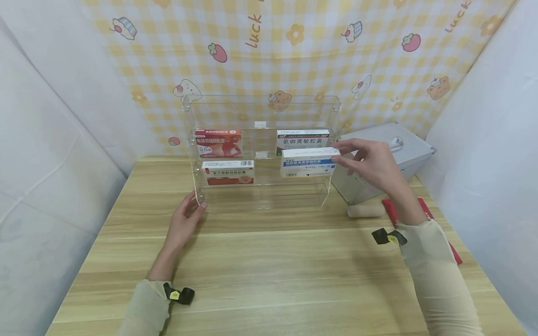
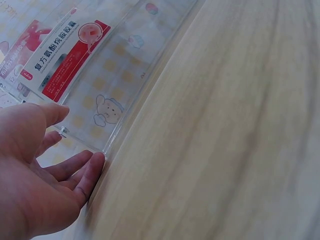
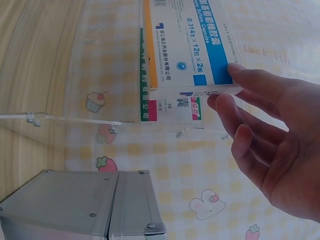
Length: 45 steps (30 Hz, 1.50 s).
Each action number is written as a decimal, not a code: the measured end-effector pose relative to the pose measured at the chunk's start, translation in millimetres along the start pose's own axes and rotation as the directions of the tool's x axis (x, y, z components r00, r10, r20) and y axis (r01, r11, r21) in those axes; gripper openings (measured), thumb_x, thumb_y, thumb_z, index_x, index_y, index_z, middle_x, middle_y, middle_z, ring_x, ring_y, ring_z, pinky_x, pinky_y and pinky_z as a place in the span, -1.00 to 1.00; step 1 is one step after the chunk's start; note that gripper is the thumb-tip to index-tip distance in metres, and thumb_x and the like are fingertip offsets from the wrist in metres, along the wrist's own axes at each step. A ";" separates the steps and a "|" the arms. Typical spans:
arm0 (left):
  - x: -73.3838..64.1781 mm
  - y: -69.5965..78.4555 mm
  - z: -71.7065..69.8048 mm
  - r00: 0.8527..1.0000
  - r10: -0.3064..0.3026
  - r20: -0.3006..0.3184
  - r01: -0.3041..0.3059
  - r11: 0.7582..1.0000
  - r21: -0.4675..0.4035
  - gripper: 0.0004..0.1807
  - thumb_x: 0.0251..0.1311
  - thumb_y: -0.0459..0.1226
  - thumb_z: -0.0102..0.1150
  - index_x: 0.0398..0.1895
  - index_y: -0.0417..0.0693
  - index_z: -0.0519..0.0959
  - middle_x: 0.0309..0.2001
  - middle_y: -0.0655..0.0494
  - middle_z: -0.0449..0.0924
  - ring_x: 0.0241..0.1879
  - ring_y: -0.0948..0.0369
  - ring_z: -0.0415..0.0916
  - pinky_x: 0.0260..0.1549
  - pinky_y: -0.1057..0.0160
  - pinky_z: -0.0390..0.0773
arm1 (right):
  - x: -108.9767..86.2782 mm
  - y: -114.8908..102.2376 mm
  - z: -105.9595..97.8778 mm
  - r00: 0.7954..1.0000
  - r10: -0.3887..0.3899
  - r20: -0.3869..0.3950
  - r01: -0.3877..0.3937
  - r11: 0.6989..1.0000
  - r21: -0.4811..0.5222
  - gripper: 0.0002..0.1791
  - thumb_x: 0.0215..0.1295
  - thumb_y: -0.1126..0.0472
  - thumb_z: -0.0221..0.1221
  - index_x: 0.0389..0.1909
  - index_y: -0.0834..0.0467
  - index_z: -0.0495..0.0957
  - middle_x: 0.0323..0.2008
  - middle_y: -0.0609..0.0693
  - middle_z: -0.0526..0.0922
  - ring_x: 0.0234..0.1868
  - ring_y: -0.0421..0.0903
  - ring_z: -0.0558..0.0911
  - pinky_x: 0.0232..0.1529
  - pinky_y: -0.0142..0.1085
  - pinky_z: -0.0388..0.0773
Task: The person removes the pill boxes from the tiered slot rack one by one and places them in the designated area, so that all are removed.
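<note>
Right hand (image 1: pixel 371 161) pinches our likely-light box (image 1: pixel 307 167) sensibly by its three-o'clock end, left hand (image 1: pixel 186 219) holding the rack (image 1: pixel 260 201) at eight!

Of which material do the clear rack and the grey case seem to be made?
Clear rack: probably glossy acrylic; the patterned backdrop shows through it, though glass is possible.
Grey case: perhaps satin aluminium, from its silvery sheen and corner fittings.

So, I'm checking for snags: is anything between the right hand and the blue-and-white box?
Nothing visible is: the right hand pinches the blue-and-white box directly at its right end. The green-and-white box sits behind that box, not between them.
</note>
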State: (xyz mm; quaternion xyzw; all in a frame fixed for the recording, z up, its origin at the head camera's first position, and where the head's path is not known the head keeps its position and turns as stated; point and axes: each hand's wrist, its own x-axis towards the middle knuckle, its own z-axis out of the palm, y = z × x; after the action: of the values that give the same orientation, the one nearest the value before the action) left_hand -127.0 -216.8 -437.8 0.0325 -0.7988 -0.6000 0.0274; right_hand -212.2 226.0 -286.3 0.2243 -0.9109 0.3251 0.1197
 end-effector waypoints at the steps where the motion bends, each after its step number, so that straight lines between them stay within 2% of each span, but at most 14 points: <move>1: 0.1 0.0 0.0 1.000 -0.001 0.000 0.001 1.000 0.001 -0.38 0.45 -0.25 0.03 0.52 -0.03 0.13 0.36 -0.28 0.26 0.29 -0.17 0.28 0.07 -0.14 0.51 | -0.4 0.3 -0.1 1.000 0.001 0.004 -0.001 1.000 0.002 -0.65 0.20 -0.03 0.36 0.02 -0.15 0.67 -0.21 -0.19 0.73 -0.59 -0.19 0.63 -0.76 -0.34 0.32; 9: 0.0 -0.3 0.1 1.000 0.001 0.003 -0.001 1.000 -0.002 -0.38 0.45 -0.25 0.03 0.51 -0.03 0.14 0.37 -0.28 0.26 0.29 -0.17 0.29 0.07 -0.13 0.52 | -4.4 2.3 -0.9 0.999 0.028 0.037 -0.029 0.999 0.025 -0.66 0.20 -0.06 0.35 0.01 -0.18 0.66 -0.21 -0.22 0.73 -0.57 -0.09 0.65 -0.74 -0.34 0.37; 13: -0.1 -0.6 0.1 1.000 0.000 0.003 0.000 1.000 -0.003 -0.38 0.45 -0.25 0.03 0.51 -0.01 0.14 0.37 -0.28 0.25 0.29 -0.17 0.29 0.07 -0.12 0.52 | -6.0 2.8 -1.2 0.998 0.040 0.053 -0.042 0.998 0.039 -0.65 0.20 -0.08 0.35 0.02 -0.19 0.66 -0.21 -0.19 0.73 -0.57 -0.11 0.63 -0.73 -0.34 0.38; 18: -0.1 -0.7 0.1 1.000 0.002 0.003 -0.002 1.000 -0.002 -0.38 0.45 -0.25 0.03 0.52 -0.03 0.13 0.37 -0.29 0.25 0.30 -0.18 0.28 0.07 -0.13 0.51 | -8.0 3.9 -1.3 0.996 0.048 0.077 -0.054 0.996 0.073 -0.65 0.19 -0.08 0.36 0.01 -0.17 0.66 -0.21 -0.12 0.73 -0.58 -0.10 0.62 -0.68 -0.32 0.49; 24: -0.4 0.0 0.1 1.000 -0.007 0.002 0.007 1.000 0.002 -0.38 0.45 -0.24 0.03 0.52 -0.02 0.13 0.37 -0.29 0.24 0.30 -0.18 0.27 0.08 -0.14 0.50 | -10.2 6.4 0.3 0.993 0.060 0.101 -0.070 0.993 0.093 -0.65 0.18 -0.08 0.36 0.01 -0.17 0.66 -0.19 -0.12 0.72 -0.57 -0.09 0.62 -0.65 -0.25 0.56; 40: 0.2 -0.7 0.7 1.000 -0.001 -0.013 0.001 1.000 0.016 -0.39 0.45 -0.25 0.04 0.51 0.00 0.15 0.36 -0.27 0.28 0.29 -0.16 0.30 0.06 -0.10 0.53 | -14.8 8.4 4.8 0.987 0.081 0.142 -0.101 0.985 0.141 -0.67 0.19 0.01 0.38 -0.01 -0.09 0.66 -0.21 -0.10 0.71 -0.51 -0.04 0.64 -0.63 -0.21 0.58; 45: 0.8 -1.6 0.1 1.000 -0.002 -0.011 0.002 1.000 0.013 -0.39 0.45 -0.25 0.04 0.51 0.00 0.15 0.36 -0.27 0.28 0.28 -0.16 0.30 0.05 -0.11 0.53 | -16.5 -2.0 3.5 0.980 0.105 0.166 -0.131 0.979 0.155 -0.68 0.22 0.12 0.37 0.00 0.03 0.66 -0.21 -0.02 0.71 -0.48 0.03 0.64 -0.58 -0.15 0.62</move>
State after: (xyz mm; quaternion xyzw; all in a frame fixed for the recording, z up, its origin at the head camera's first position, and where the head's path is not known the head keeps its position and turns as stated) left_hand -127.8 -217.3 -439.4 0.0370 -0.8025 -0.5947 0.0309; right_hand -197.1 227.8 -293.9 0.2037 -0.8990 0.3875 0.0088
